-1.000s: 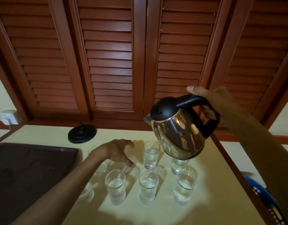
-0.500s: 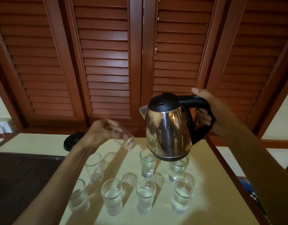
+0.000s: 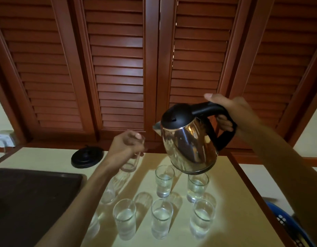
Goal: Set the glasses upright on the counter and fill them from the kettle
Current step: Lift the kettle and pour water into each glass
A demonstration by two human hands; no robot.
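glass (image 3: 132,158) turned upright, kettle (image 3: 189,141) tipped further

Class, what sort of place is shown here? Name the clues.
Probably a home kitchen or pantry counter: a shiny steel kettle with black handle, its round black base, clear water glasses on the pale counter, beneath louvred wooden shutters.

Both forearms were bare up to the frame's edge, with no sleeve, watch or ring in sight. The left hand (image 3: 126,145) and right hand (image 3: 231,113) wore no gloves, and their short nails looked unpainted.
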